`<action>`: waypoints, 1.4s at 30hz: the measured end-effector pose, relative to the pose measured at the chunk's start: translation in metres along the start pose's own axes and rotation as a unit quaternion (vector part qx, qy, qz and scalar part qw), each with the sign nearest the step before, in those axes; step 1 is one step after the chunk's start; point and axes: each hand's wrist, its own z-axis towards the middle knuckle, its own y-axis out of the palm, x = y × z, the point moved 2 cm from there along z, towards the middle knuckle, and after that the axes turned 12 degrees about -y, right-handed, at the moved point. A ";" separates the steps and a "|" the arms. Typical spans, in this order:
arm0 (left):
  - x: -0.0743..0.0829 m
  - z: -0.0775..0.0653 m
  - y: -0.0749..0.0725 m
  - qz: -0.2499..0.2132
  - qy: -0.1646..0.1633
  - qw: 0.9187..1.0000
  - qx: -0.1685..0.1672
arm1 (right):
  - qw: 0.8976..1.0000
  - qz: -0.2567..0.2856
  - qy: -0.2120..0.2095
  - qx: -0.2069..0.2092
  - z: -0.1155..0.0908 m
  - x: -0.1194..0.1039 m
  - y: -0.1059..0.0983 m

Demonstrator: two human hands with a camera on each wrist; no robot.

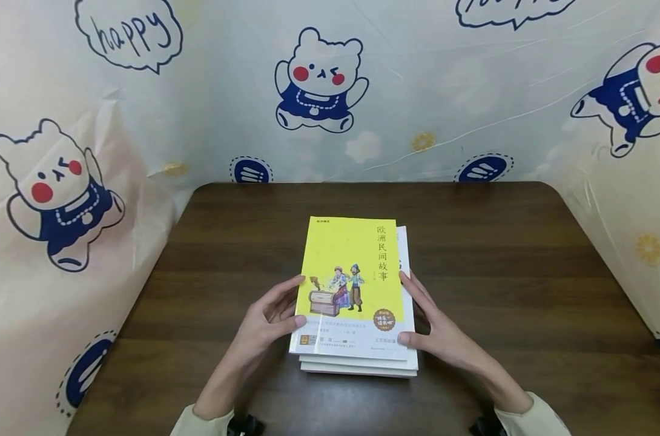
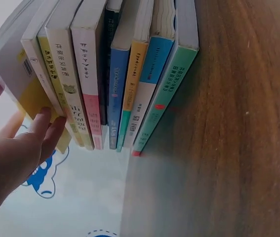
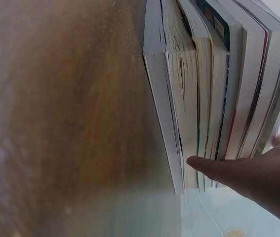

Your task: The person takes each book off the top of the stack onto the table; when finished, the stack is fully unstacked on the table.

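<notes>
A yellow and white book [image 1: 341, 248] with Chinese characters and cartoon figures lies on top of a stack of books [image 1: 363, 368] on the table. At the stack's left side is my left hand [image 1: 264, 318], its thumb and fingers touching the top book's edge. My right hand [image 1: 444, 333] rests against the right side, thumb near the cover's lower corner. The left wrist view shows several spines, including a green book [image 2: 164, 96] at the table and a blue one [image 2: 120, 94]. In the right wrist view, an extended finger [image 3: 214, 168] touches the page edges [image 3: 186, 98].
The dark wooden table [image 1: 215, 242] surrounds the stack and has rounded far corners. Behind and at both sides hangs a pale sheet [image 1: 226, 79] printed with cartoon bears. Black wrist straps [image 1: 245, 426] show at the bottom by the light sleeves [image 1: 199, 422].
</notes>
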 end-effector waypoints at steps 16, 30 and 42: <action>0.003 0.000 0.000 0.015 0.007 1.000 0.025 | 1.000 -0.001 0.008 -0.005 0.004 -0.002 -0.003; 0.009 -0.004 0.004 -0.056 -0.026 0.997 -0.042 | 1.000 0.000 0.006 -0.002 0.004 0.000 -0.002; 0.003 -0.007 0.005 -0.074 -0.021 0.991 -0.107 | 1.000 0.007 0.019 0.002 -0.002 0.000 0.001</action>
